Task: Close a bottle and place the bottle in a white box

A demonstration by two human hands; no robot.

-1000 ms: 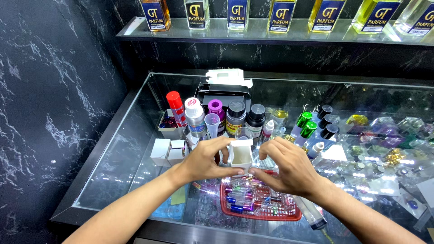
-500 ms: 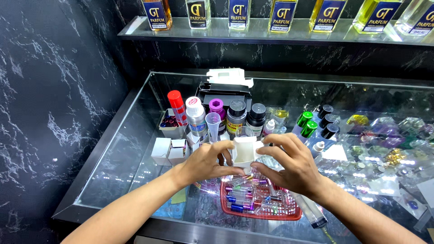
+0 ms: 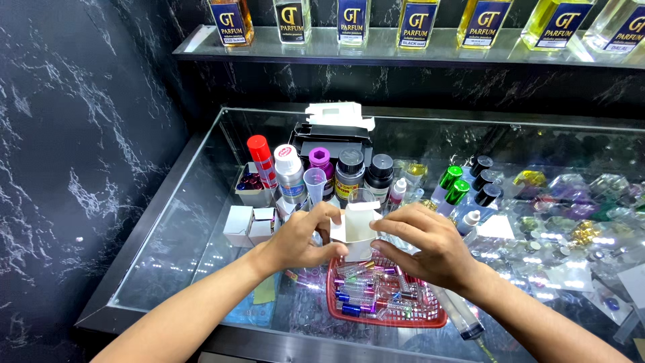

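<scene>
Currently, my left hand (image 3: 295,238) and right hand (image 3: 430,245) both grip a small white cardboard box (image 3: 356,228), flap open, above the red plastic basket (image 3: 430,317); closing it remains.

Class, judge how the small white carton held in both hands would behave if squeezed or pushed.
The white carton looks like thin folded card, so probably light and easily crushed. Its top flap stands open, so it likely flexes between the left hand and right hand.

Small white box (image 3: 356,228) partly hidden, seemingly open.
</scene>
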